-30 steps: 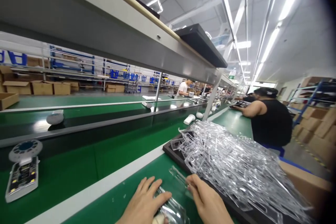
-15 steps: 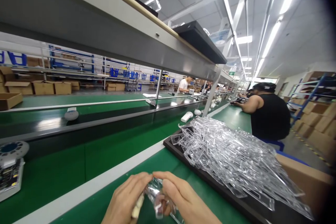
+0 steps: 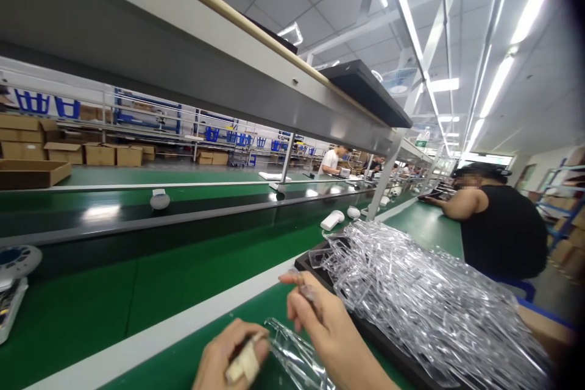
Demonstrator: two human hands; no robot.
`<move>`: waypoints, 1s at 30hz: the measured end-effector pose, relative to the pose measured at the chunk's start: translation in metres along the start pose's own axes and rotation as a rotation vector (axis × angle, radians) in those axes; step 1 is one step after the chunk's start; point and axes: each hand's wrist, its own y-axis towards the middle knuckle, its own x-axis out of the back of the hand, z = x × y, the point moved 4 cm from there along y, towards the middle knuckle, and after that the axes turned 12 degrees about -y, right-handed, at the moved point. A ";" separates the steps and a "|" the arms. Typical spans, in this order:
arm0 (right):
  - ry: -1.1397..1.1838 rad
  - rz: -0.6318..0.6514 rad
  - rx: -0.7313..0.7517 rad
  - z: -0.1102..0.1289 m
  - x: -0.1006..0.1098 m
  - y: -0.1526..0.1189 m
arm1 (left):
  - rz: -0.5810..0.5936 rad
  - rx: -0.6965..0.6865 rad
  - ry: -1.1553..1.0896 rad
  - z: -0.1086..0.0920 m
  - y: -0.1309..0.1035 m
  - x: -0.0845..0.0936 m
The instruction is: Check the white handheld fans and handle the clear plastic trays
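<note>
My left hand (image 3: pixel 228 356) is curled low in the middle of the view, above the green work surface. A cream-coloured wrap or strip (image 3: pixel 244 365) shows at its thumb; what lies inside the fingers is hidden. Beside its fingertips are clear plastic frame pieces (image 3: pixel 295 353), reaching under my right hand (image 3: pixel 326 326). That hand is raised and slightly blurred, with its index finger stretched out and its thumb apart. Something translucent (image 3: pixel 308 292) lies over its index finger, too unclear to name. Just right of it is a heap of clear plastic frames (image 3: pixel 411 286) on a dark tray (image 3: pixel 388 347).
A green conveyor belt (image 3: pixel 183 277) runs along the far side of a white strip (image 3: pixel 159 332). White devices (image 3: pixel 332 220) and a half-seen device (image 3: pixel 16 262) rest on it. A grey shelf beam (image 3: pixel 274 97) hangs above. To the right sits a co-worker (image 3: pixel 500 228).
My hands have come apart: the right has risen toward the tray, and the left has turned. The clear pieces that were between both hands now show beneath and between them. The view has swung left.
</note>
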 end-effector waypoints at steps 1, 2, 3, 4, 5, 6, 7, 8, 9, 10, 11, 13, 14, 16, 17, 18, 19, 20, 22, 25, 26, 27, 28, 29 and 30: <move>-0.241 -0.011 -0.045 -0.006 0.000 0.002 | -0.063 0.013 0.045 0.001 0.002 0.011; -0.448 0.008 -0.092 -0.013 -0.003 0.002 | -0.115 0.037 0.070 0.002 0.004 0.022; -0.598 0.041 -0.124 -0.020 -0.009 0.002 | -0.153 0.063 0.088 0.003 0.006 0.031; -0.681 0.081 -0.142 -0.027 -0.017 0.002 | -0.177 0.091 0.102 0.005 0.008 0.037; -0.711 0.118 -0.149 -0.035 -0.026 0.001 | -0.188 0.116 0.114 0.006 0.009 0.041; -0.719 0.143 -0.151 -0.042 -0.035 0.000 | -0.188 0.137 0.121 0.007 0.011 0.044; -0.737 0.164 -0.147 -0.049 -0.044 -0.001 | -0.180 0.154 0.123 0.008 0.012 0.044; -0.754 0.177 -0.136 -0.054 -0.051 -0.003 | -0.165 0.163 0.122 0.009 0.012 0.043; -0.769 0.180 -0.121 -0.058 -0.057 -0.003 | -0.149 0.162 0.120 0.010 0.013 0.041; -0.782 0.177 -0.105 -0.061 -0.060 -0.004 | -0.135 0.153 0.121 0.011 0.013 0.040; -0.793 0.169 -0.090 -0.063 -0.062 -0.005 | -0.123 0.145 0.126 0.012 0.013 0.039; -0.806 0.155 -0.083 -0.066 -0.059 -0.006 | -0.104 0.138 0.141 0.014 0.013 0.037; -0.807 0.146 -0.085 -0.066 -0.056 -0.006 | -0.098 0.139 0.149 0.015 0.013 0.037; -0.810 0.122 -0.098 -0.065 -0.046 -0.007 | -0.081 0.139 0.163 0.016 0.013 0.037; -0.815 0.104 -0.107 -0.064 -0.040 -0.007 | -0.074 0.140 0.165 0.016 0.013 0.037; -0.822 0.085 -0.115 -0.063 -0.034 -0.007 | -0.068 0.142 0.165 0.015 0.013 0.037; -0.832 0.067 -0.118 -0.062 -0.030 -0.007 | -0.063 0.143 0.164 0.014 0.013 0.037; -0.847 0.047 -0.118 -0.061 -0.027 -0.008 | -0.060 0.145 0.166 0.013 0.013 0.037; -0.884 0.016 -0.108 -0.060 -0.029 -0.011 | -0.063 0.142 0.177 0.010 0.013 0.036; -0.949 -0.018 -0.104 -0.062 -0.046 -0.017 | -0.071 0.142 0.204 0.009 0.012 0.036; -0.969 -0.031 -0.108 -0.063 -0.053 -0.018 | -0.066 0.144 0.208 0.009 0.011 0.035; -0.987 -0.046 -0.108 -0.064 -0.058 -0.020 | -0.061 0.145 0.210 0.010 0.011 0.035; -1.003 -0.061 -0.106 -0.066 -0.063 -0.022 | -0.059 0.144 0.211 0.010 0.011 0.035; -1.015 -0.078 -0.100 -0.067 -0.065 -0.023 | -0.057 0.143 0.210 0.011 0.010 0.035; -1.023 -0.091 -0.088 -0.068 -0.066 -0.025 | -0.059 0.139 0.208 0.012 0.010 0.035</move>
